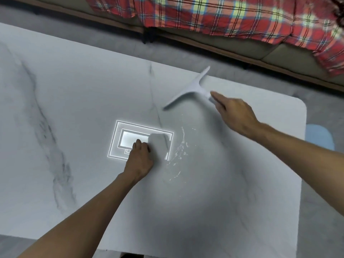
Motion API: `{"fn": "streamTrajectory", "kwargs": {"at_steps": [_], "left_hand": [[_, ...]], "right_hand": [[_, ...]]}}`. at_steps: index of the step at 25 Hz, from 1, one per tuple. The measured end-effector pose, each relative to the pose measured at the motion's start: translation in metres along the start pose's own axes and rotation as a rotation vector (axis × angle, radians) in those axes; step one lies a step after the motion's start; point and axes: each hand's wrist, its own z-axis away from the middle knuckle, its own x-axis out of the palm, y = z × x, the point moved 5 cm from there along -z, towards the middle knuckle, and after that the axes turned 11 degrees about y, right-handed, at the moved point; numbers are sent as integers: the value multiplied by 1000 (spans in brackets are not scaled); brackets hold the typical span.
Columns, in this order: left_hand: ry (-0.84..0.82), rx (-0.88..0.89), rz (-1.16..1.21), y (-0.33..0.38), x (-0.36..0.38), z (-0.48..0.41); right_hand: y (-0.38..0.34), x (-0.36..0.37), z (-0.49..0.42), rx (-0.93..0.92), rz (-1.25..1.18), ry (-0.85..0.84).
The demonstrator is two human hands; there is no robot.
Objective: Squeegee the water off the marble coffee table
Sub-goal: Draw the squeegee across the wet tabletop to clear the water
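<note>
White T-shaped squeegee point(193, 88) lies near the marble coffee table's point(74, 108) far right corner, blade running diagonally near-left to far-right, its handle gripped by the right hand's point(236, 116) curled fingers; the left hand's point(139, 161) fingers clutch a grey cloth point(158, 144) beside the water point(179, 149)

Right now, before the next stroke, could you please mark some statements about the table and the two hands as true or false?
1. The right hand holds the white squeegee. True.
2. The water lies to the left of the left hand. False: it lies on the marble table to the right of that hand, nearer than the squeegee.
3. The plaid cloth is spread on the table. False: it hangs over the sofa beyond the far edge of the table.
4. The left hand rests on the table. True.
</note>
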Motion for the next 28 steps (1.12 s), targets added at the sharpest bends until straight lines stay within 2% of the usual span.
{"fn": "streamTrajectory", "kwargs": {"at_steps": [3, 6, 10, 15, 18, 21, 25, 28], "left_hand": [[-76, -30, -129, 1, 14, -14], [-103, -57, -185, 7, 17, -19], [-128, -49, -235, 14, 13, -15], [-194, -20, -255, 24, 10, -11], [-204, -6, -264, 31, 6, -11], [-234, 36, -336, 29, 7, -8], [-150, 32, -290, 23, 11, -11], [-129, 54, -361, 22, 13, -9]], "right_hand": [[-10, 20, -66, 121, -50, 9], [-5, 36, -74, 187, -44, -13], [18, 29, 4, 139, -36, -32], [47, 10, 114, 191, 63, -261], [43, -11, 102, 243, 28, -162], [35, -14, 31, 332, -33, -6], [28, 10, -28, 517, -125, -1], [10, 30, 2, 469, -97, -5]]}}
